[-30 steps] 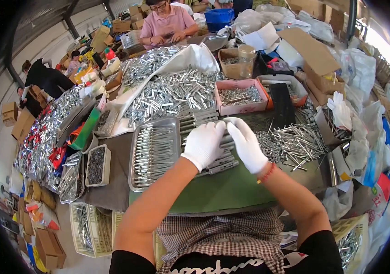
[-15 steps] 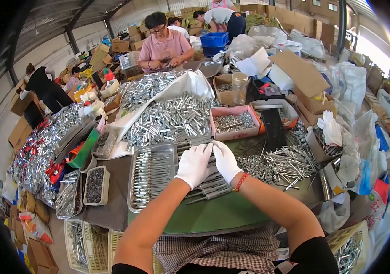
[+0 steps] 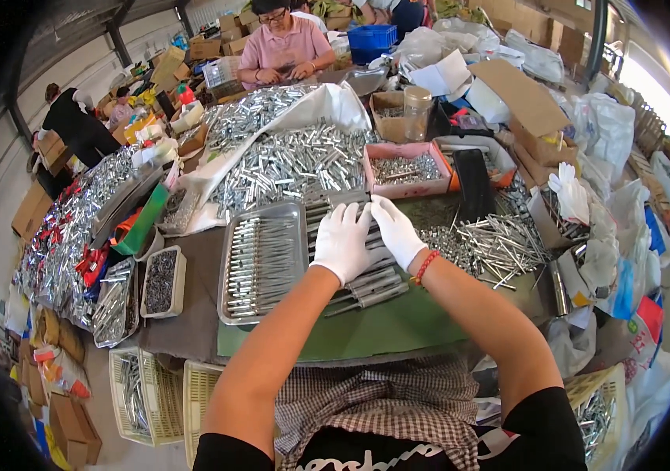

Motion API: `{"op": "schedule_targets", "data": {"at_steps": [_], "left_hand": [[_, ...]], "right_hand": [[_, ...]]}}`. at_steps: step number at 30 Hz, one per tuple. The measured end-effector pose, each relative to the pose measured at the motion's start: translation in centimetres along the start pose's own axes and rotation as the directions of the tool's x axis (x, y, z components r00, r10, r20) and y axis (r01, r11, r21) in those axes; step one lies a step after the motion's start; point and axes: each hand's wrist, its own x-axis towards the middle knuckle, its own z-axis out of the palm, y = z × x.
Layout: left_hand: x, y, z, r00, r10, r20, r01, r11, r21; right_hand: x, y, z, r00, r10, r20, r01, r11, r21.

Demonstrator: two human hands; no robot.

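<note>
My left hand [image 3: 341, 242], in a white glove, lies over a row of grey metal pieces [image 3: 374, 289] on a green mat, its fingers stretched out. Beside it my right hand [image 3: 398, 234], gloved too, rests at the row's far end with fingers extended and fingertips close to the left's. The pieces have a thick cylindrical body and a thinner end; my hands hide many of them. Left of the row, a clear-rimmed metal tray [image 3: 223, 304] holds similar pieces laid side by side. Whatever is under my fingertips cannot be made out.
A big heap of metal sleeves [image 3: 296, 161] lies beyond the tray. A pink box [image 3: 404, 188] of small parts stands ahead, with loose rods [image 3: 500, 245] to the right. A small bin [image 3: 164, 282] of dark screws sits left. Across the table a person in pink [image 3: 286, 49] handles something.
The view has tipped downward, so the table appears higher. Both hands remain at the row; the left hand's fingers look more spread, and the two hands sit slightly further apart.
</note>
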Motion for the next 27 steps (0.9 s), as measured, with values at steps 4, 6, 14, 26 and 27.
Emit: {"op": "schedule_targets", "data": {"at_steps": [4, 6, 14, 26, 27], "left_hand": [[0.4, 1.0, -0.4, 0.997, -0.044, 0.067, 0.048, 0.998, -0.046], [0.1, 0.5, -1.0, 0.991, -0.067, 0.112, 0.079, 0.992, -0.103], [-1.7, -3.1, -2.4, 0.981, -0.022, 0.191, 0.057, 0.983, -0.176], [-1.2, -3.2, -2.4, 0.995, 0.089, 0.037, -0.076, 0.958, -0.277], [-1.8, -3.4, -2.4, 0.996, 0.067, -0.059, -0.079, 0.970, -0.232]], "right_hand": [[0.3, 0.2, -1.2, 1.000, 0.004, 0.006, -0.005, 0.997, 0.082], [-0.1, -0.3, -1.5, 0.999, 0.002, -0.032, 0.000, 0.999, 0.047], [-4.6, -2.6, -5.1, 0.989, -0.141, 0.042, 0.147, 0.969, -0.198], [0.7, -2.2, -4.0, 0.882, -0.358, 0.308, 0.472, 0.666, -0.578], [1.1, -2.1, -3.9, 0.886, -0.327, 0.329, 0.463, 0.672, -0.578]]}}
